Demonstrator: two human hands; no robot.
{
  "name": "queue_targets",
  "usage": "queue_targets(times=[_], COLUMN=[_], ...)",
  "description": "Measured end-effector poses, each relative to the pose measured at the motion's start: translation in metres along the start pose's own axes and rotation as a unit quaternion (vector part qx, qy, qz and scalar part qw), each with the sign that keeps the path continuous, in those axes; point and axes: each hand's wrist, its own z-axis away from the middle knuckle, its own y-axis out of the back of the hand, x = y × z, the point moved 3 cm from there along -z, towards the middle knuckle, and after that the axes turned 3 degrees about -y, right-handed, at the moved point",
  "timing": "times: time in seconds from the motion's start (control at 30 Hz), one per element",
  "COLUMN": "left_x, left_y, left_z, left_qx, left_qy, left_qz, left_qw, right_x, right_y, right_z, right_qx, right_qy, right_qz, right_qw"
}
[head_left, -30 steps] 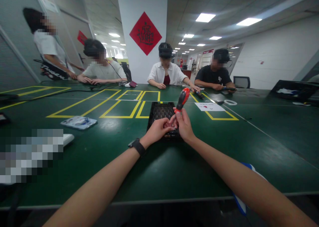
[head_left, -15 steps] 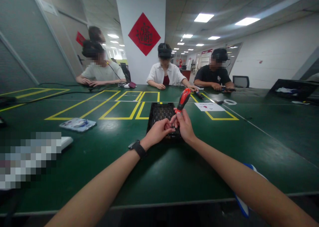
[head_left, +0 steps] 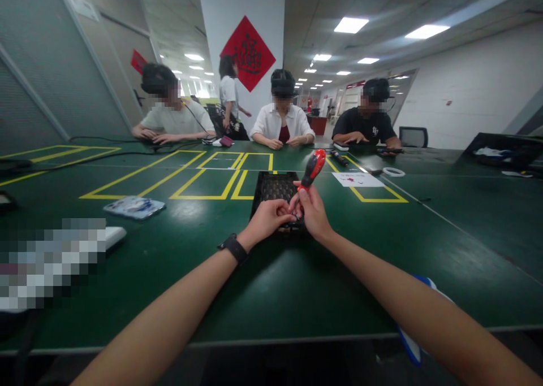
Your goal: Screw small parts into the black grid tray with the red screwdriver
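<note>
A black tray-like device (head_left: 275, 189) lies on the green table (head_left: 271, 284) in front of me. My right hand (head_left: 313, 213) grips a screwdriver with a red and black handle (head_left: 313, 169), its tip pointing down at the tray's near edge. My left hand (head_left: 266, 221), with a black watch on the wrist, has its fingers curled at the same spot beside the screwdriver's tip. What the left fingers pinch is too small to make out.
Three seated people work at the far side of the table; a fourth stands behind them by the pillar. A blue and white packet (head_left: 134, 207), a white paper (head_left: 357, 179), a tape roll (head_left: 392, 172) and yellow floor-style markings (head_left: 199, 182) lie on the table.
My hands and the screwdriver stay almost still at the tray's near edge. A standing person has walked from the far left to behind the seated people.
</note>
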Motion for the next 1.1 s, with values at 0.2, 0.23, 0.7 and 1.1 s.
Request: queue_targets(times=[0.2, 0.23, 0.7, 1.1], left_x=[0.009, 0.010, 0.010, 0.008], left_y=[0.001, 0.001, 0.000, 0.002], left_z=[0.002, 0.002, 0.003, 0.003], left_qx=[-0.019, -0.019, -0.035, 0.021], left_qy=[-0.055, -0.059, -0.059, -0.046], left_qz=[-0.052, -0.049, -0.043, -0.098], left_qw=[0.997, 0.997, 0.997, 0.994], right_x=[0.001, 0.001, 0.003, 0.002], right_y=[0.002, 0.003, 0.002, 0.001], right_z=[-0.002, -0.002, -0.001, -0.001], right_qx=[0.005, 0.011, 0.010, 0.013], right_qy=[0.001, 0.003, 0.002, 0.001], right_qz=[-0.007, -0.005, -0.011, -0.008], right_qw=[1.000, 1.000, 1.000, 1.000])
